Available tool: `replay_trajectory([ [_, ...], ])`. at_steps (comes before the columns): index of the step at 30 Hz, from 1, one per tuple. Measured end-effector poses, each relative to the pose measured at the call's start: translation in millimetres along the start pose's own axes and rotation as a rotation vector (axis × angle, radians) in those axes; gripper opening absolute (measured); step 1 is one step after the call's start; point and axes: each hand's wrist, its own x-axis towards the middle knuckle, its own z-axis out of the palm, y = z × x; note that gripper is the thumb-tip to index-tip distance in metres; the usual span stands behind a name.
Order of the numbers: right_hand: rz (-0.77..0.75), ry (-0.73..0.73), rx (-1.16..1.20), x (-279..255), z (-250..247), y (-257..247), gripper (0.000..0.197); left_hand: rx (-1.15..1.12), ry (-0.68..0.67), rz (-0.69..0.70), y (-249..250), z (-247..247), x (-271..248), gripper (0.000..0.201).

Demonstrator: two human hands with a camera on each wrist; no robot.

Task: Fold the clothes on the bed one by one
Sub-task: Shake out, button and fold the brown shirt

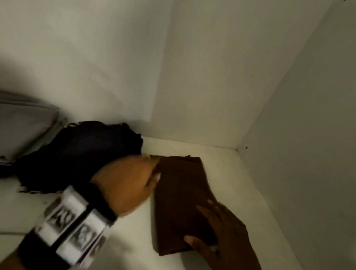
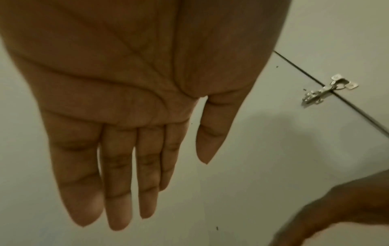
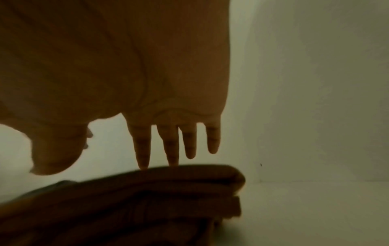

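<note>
The brown folded cloth (image 1: 181, 199) lies on the white shelf (image 1: 124, 254) at lower centre of the head view, near the cupboard's right wall. The right hand (image 1: 227, 234) rests on its near end, fingers (image 3: 143, 149) straight and tips touching the top fold, gripping nothing. The left hand (image 1: 126, 184) is released too, fingers flat, at the cloth's left edge. A dark bundle (image 1: 80, 156) and a grey stack (image 1: 17, 129) sit at left. As I judge it, a sideways drag by either hand could slide the layers apart, or nudge the bundle and loosen it.
</note>
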Motion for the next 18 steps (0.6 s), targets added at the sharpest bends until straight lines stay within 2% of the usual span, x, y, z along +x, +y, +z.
replay_trajectory([
  [1,0.013,-0.156,-0.098,7.0,3.2,3.6,0.101,-0.016,-0.036,-0.049,1.7,9.5,-30.4,0.078],
  [2,0.008,-0.272,-0.142,14.1,11.2,3.6,0.105,-0.008,-0.132,-0.122,2.1,15.2,-58.7,0.08],
  [5,0.008,-0.376,-0.105,27.6,19.8,4.6,0.094,-0.022,-0.404,-0.248,3.3,47.1,-110.0,0.076],
  [7,-0.003,-0.391,-0.122,34.3,14.7,3.3,0.099,0.003,-0.446,-0.242,1.3,62.5,-124.0,0.086],
  [8,-0.016,-0.407,-0.128,37.2,22.3,-5.3,0.106,0.042,-0.486,-0.298,-10.0,69.9,-147.6,0.086],
  [10,-0.017,-0.422,-0.135,51.5,19.8,-8.5,0.121,0.076,-0.351,-0.255,-23.9,100.1,-166.9,0.07],
  [11,-0.022,-0.449,-0.123,58.7,21.5,-18.0,0.127,0.078,-0.361,-0.227,-30.1,107.5,-178.3,0.067],
  [13,-0.018,-0.482,-0.101,81.6,20.9,-23.3,0.136,0.067,-0.354,-0.159,-30.4,122.4,-184.2,0.068],
  [18,0.013,-0.423,-0.085,127.5,34.8,-43.2,0.145,0.078,-0.16,-0.141,-19.3,129.5,-190.8,0.068],
])
